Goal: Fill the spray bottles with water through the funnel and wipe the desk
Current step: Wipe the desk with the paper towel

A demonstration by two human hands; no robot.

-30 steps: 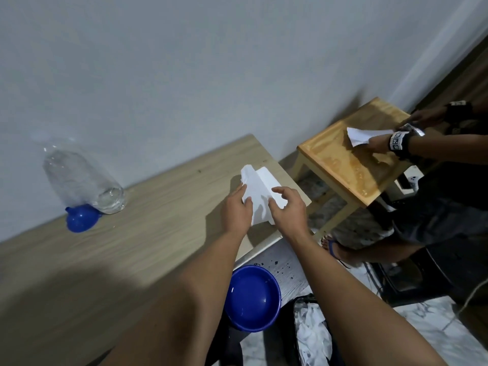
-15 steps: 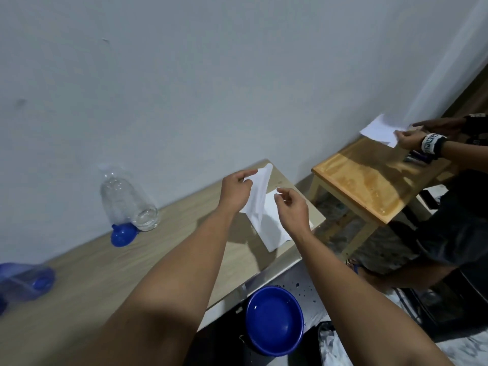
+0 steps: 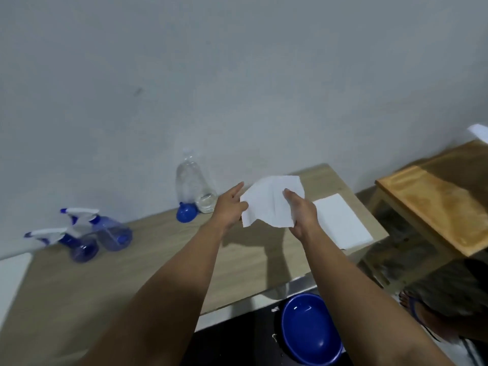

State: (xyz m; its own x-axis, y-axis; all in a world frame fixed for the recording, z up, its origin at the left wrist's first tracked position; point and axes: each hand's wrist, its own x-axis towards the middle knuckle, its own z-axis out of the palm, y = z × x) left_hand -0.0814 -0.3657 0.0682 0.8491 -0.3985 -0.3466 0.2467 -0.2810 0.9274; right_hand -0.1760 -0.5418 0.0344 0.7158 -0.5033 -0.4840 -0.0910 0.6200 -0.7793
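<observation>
Both my hands hold a white paper tissue (image 3: 266,204) in the air above the wooden desk (image 3: 148,262). My left hand (image 3: 229,207) pinches its left edge and my right hand (image 3: 301,211) grips its right side. A second white tissue (image 3: 340,224) lies flat on the desk's right end. A clear plastic water bottle (image 3: 194,184) stands by the wall with a blue funnel (image 3: 186,213) lying at its foot. Two blue spray bottles (image 3: 87,233) with white triggers lie on their sides at the left.
A blue bowl (image 3: 309,330) sits on the floor below the desk's front edge. A small wooden stool (image 3: 433,204) stands to the right, with another person's foot (image 3: 420,310) near it. A white object (image 3: 13,276) lies at the desk's left edge.
My view swung left and up, bringing the spray bottles into sight. I lifted one tissue off the desk and spread it between both hands; another sheet stays on the desk.
</observation>
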